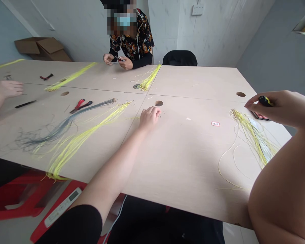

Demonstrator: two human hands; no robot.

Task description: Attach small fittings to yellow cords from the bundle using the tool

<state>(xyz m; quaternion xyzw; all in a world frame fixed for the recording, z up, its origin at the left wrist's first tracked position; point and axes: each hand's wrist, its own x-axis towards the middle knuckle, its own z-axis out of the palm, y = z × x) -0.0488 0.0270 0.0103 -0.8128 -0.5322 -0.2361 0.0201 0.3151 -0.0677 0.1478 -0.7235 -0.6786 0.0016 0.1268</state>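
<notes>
My left hand rests on the table with its fingers curled together beside a round hole. Anything inside those fingers is too small or hidden to make out. Over the table's right side, my right hand is closed around a tool with a black-and-yellow handle; its working end is hidden. Just below that hand lies a small dark and red item, partly covered. A bundle of thin yellow wires with brassy tips spreads beside it. To the left of my left hand lies another yellow wire bundle.
Grey wires and red-black pliers lie on the left. A person works across the table; another person's hand is at far left. Round holes pierce the tabletop. A red stool stands below.
</notes>
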